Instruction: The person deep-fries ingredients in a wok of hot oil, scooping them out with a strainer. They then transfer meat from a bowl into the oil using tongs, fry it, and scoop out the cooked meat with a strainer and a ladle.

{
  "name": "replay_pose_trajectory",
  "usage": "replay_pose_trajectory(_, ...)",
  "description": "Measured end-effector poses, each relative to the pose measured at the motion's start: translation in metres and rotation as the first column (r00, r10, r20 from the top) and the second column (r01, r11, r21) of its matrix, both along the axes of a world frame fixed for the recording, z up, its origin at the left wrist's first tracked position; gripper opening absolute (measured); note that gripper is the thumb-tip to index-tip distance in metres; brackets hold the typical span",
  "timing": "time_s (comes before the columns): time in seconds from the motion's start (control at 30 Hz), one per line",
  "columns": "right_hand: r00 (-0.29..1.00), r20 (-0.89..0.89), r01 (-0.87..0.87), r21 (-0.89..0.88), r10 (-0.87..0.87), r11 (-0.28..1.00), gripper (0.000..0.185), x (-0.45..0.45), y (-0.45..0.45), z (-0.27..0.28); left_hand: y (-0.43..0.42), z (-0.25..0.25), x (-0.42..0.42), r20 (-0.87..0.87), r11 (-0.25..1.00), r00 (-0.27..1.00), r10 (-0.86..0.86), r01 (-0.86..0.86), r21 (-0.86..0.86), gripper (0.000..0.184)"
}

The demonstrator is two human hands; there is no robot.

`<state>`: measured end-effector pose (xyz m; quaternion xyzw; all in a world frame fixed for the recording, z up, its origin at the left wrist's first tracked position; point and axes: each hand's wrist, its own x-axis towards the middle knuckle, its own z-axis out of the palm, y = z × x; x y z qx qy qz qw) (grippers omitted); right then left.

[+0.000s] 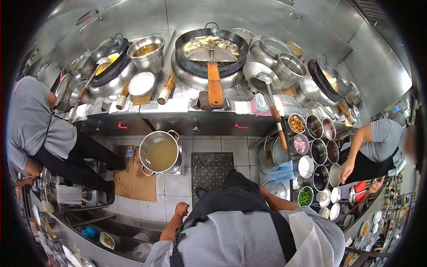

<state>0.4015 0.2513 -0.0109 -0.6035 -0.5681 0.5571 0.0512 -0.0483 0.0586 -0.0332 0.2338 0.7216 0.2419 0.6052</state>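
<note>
My left hand hangs low beside my dark apron, fingers curled in, with nothing visible in it. A large two-handled pot of cloudy yellowish liquid stands in front of it, apart from the hand. My right forearm reaches in toward the apron, whose cloth hides the hand. On the burner ahead, a black wok holds pale pieces in bubbling liquid. A wide metal strainer with a wooden handle lies across this wok, touched by neither hand.
A perforated ladle rests on the stove's right side. Metal containers of ingredients, including green pieces, stand at right. One co-worker is at left; another reaches a hand over the containers. A black mat covers floor tiles.
</note>
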Motion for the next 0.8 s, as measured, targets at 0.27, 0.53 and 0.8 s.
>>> replay_pose_trajectory(0.27,0.989,0.103,-0.106,0.006,0.105,0.994,0.026,0.01,0.008,-0.029,-0.006,0.008,0.005,0.002,0.995,0.997,0.076,-0.075,-0.059,0.021)
replay_pose_trajectory(0.53,0.971,0.16,-0.18,-0.002,0.178,0.984,0.032,0.005,0.014,-0.019,-0.006,0.008,0.006,-0.08,0.993,0.995,-0.056,0.064,0.104,0.021)
replay_pose_trajectory(0.8,0.999,0.051,0.018,-0.091,-0.014,0.996,0.033,-0.014,0.01,0.019,0.001,0.015,0.004,-0.156,0.994,0.982,-0.106,0.1,-0.046,0.016)
